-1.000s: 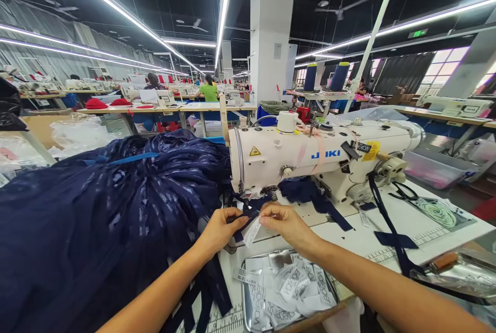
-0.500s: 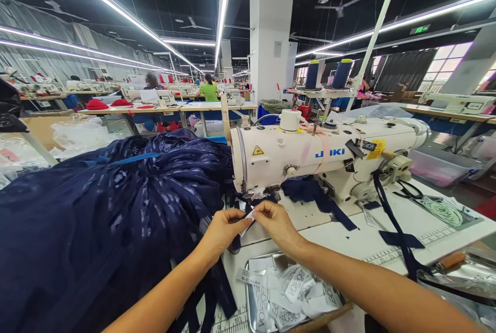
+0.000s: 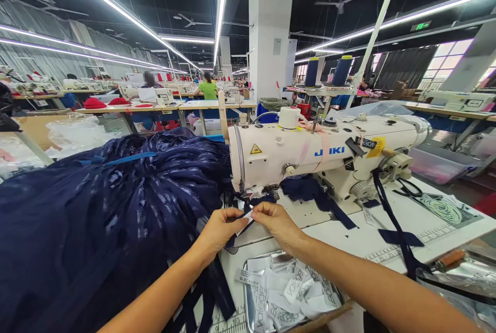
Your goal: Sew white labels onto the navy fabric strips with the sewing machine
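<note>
Label [image 3: 245, 221] pinched; tray [image 3: 248, 308] holds labels [image 3: 289, 291]

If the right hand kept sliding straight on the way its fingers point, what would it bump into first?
The right hand points left, toward the left hand. It would first meet the small white label pinched between them, then the left hand's fingertips. They look almost touching already, though depth is hard to judge.

Garment factory, sewing machine [image 3: 310, 160], rows of worktables [image 3: 166, 108]
</note>
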`<state>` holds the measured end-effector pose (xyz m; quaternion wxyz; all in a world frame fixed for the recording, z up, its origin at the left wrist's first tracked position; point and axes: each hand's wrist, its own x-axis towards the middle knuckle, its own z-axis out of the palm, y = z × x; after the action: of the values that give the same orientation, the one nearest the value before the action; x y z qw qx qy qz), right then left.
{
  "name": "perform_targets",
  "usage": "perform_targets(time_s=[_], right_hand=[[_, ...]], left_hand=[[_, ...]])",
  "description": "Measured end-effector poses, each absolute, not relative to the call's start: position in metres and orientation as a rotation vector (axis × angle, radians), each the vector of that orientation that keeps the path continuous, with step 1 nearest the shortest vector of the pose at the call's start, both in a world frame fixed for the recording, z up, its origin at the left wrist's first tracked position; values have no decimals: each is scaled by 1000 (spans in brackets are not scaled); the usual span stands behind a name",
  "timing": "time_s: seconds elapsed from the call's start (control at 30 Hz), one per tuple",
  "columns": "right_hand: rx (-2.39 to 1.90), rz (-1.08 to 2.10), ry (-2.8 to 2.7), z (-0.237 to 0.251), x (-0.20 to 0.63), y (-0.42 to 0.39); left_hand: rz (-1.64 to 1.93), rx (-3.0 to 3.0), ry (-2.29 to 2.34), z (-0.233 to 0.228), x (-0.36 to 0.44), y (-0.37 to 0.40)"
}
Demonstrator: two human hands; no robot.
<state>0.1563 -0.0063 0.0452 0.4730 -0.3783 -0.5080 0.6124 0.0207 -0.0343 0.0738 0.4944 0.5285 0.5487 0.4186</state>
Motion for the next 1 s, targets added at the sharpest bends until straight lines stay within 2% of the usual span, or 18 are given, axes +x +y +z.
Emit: perform_targets(time_s=[0.17, 0.23, 0.33, 0.43, 0.53, 0.63, 0.83, 0.93, 1.0], right_hand=[[-925, 1435, -1451, 43, 166, -4], [-964, 1278, -1695, 45, 182, 4], [-1153, 674, -2055, 53, 216, 23], [-1399, -9, -2212, 61, 244, 46], [-1533, -397, -2325, 62, 253, 64], [-1542, -535, -2412, 60, 253, 72], [-1486, -631, -2441, 56, 243, 49], [-1318, -690, -2494, 49, 223, 25], [-1216, -623, -2565, 42, 210, 12]], left_hand=[[921, 1285, 1332, 76, 19, -34], [822, 1326, 1343, 76, 14, -33], [750, 1643, 1378, 74, 5, -30], [892, 2334, 1465, 70, 3, -24], [844, 3091, 1351, 62, 12, -15], [561, 3448, 1146, 52, 21, -7], [272, 3507, 1075, 43, 19, -10], [138, 3584, 1028, 44, 18, -15], [90, 3610, 1031, 44, 18, -17]])
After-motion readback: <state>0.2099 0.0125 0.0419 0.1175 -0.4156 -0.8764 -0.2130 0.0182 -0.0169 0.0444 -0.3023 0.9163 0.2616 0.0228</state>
